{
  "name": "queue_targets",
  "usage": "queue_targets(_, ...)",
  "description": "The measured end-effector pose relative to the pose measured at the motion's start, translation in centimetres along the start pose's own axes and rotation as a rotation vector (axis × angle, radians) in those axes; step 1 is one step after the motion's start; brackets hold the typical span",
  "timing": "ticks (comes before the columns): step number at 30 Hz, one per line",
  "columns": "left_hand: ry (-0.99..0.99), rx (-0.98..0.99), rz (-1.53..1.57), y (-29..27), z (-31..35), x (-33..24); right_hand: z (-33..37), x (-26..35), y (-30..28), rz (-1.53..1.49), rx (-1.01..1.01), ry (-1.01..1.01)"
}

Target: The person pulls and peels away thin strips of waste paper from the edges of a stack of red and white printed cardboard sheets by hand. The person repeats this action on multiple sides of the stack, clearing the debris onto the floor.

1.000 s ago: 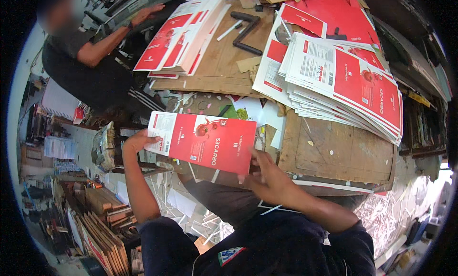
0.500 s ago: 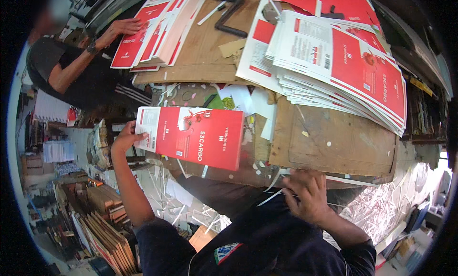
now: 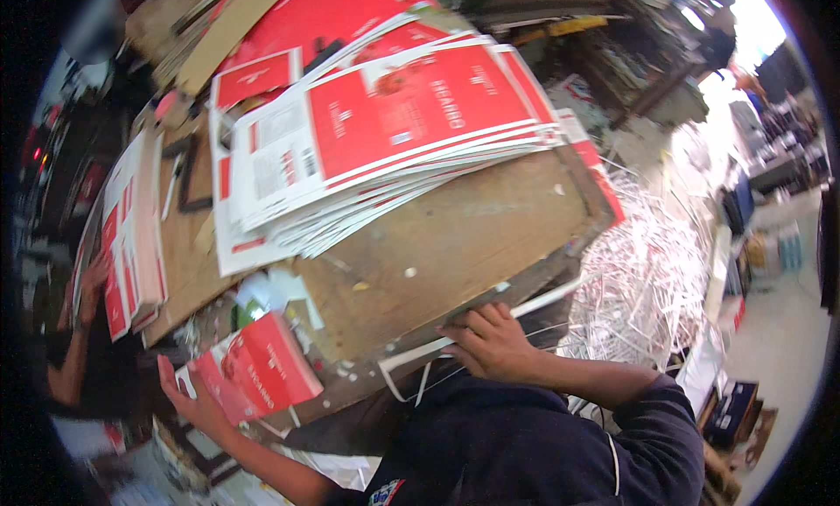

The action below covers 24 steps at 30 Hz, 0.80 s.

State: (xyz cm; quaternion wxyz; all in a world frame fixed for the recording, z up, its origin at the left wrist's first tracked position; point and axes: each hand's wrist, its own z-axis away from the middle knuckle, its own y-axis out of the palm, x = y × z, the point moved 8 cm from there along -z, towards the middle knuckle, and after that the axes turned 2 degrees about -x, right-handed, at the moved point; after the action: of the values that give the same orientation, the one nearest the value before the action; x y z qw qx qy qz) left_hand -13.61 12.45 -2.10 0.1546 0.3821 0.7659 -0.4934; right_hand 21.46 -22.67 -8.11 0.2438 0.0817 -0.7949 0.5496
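Observation:
At the near left, a trimmed stack of red-and-white printed sheets [image 3: 271, 366] lies over the table's near edge. My left hand [image 3: 191, 399] grips its left end, the fingers along the white margin. Over at the table's front edge, my right hand [image 3: 492, 341] is closed with curled fingers around white paper strips [image 3: 551, 298]. The strips stick out on both sides of this hand, and two ends hang down to its left. A tall pile of larger, untrimmed red-and-white sheets [image 3: 411, 112] sits farther back on the wooden table [image 3: 472, 235].
Another person's hand [image 3: 92, 283] rests at a stack of printed sheets [image 3: 136, 235] on the far left. A dark angular metal piece [image 3: 185, 178] lies beside that stack. A big heap of shredded white strips [image 3: 647, 270] covers the floor at right.
The view has swung to the right. My right hand, its fingers loosely spread before, has closed on the white strips. My left hand still holds the trimmed stack.

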Motion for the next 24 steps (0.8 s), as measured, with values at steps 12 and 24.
queue_targets(12,0.515,0.324,0.59,11.3,11.4,-21.6,17.2,-10.4,-3.1,-0.087,0.233,0.022)
queue_targets(24,0.424,0.689,0.818,14.7,16.3,-24.2,46.7,-34.8,-25.1,0.823,0.296,1.376)
